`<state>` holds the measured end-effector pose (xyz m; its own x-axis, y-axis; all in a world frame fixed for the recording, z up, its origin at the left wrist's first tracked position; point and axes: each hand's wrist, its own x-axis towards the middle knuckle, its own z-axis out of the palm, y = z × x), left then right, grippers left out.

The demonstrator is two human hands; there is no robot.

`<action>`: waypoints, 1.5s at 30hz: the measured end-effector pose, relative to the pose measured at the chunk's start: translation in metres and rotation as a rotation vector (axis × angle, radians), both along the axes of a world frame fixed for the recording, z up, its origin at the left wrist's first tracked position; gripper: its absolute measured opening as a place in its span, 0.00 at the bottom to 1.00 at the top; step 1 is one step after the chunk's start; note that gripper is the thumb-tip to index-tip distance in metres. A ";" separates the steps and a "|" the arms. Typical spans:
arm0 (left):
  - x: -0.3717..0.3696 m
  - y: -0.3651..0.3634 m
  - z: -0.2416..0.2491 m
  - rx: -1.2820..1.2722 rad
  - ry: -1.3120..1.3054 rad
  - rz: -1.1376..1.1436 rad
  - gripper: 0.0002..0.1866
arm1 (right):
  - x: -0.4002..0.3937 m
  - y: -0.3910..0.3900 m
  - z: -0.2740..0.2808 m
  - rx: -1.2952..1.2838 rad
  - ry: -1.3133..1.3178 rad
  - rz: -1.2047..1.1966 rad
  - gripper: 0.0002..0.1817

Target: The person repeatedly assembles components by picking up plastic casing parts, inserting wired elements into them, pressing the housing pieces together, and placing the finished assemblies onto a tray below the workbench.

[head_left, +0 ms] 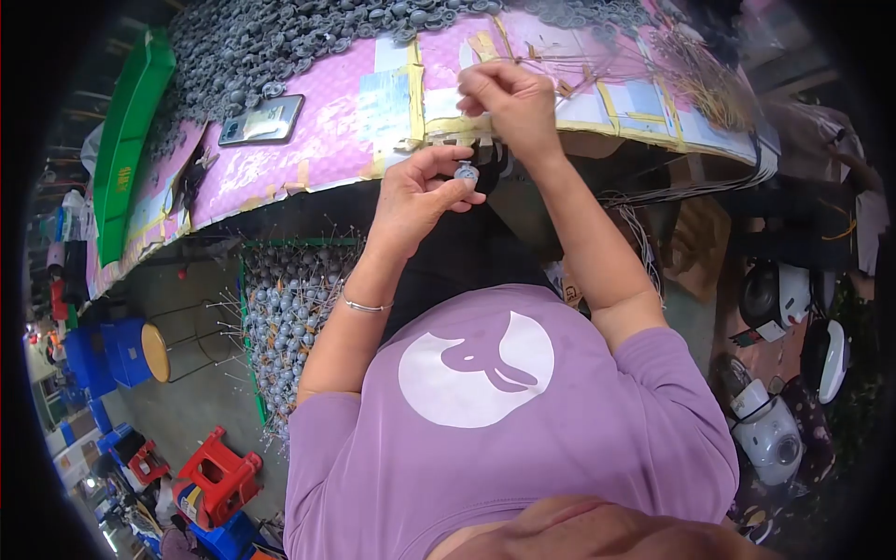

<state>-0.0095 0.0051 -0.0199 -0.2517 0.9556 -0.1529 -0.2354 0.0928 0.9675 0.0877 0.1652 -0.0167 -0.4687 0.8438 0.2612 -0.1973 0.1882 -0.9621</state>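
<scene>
My left hand (415, 198) is closed around a small round grey plastic piece (466, 175), held between thumb and fingers just off the table's front edge. Above it and to the right, my right hand (511, 101) is raised over the edge with thumb and fingertips pinched together. Whatever lies in that pinch is too small to make out. A large heap of similar grey pieces (271, 42) covers the back of the pink-covered table (280, 173). Thin wires (705, 79) lie bunched at the table's right side.
A phone (262, 120) lies on the table at left, near a long green tray (131, 149). Below the edge, a green-rimmed crate (247, 350) holds grey pieces with thin pins sticking out. A red stool (220, 478) stands lower left; cables (639, 229) hang at right.
</scene>
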 end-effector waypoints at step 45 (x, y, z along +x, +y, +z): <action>0.017 -0.029 0.026 0.036 -0.272 0.008 0.10 | 0.062 -0.069 -0.011 -0.297 0.258 0.421 0.08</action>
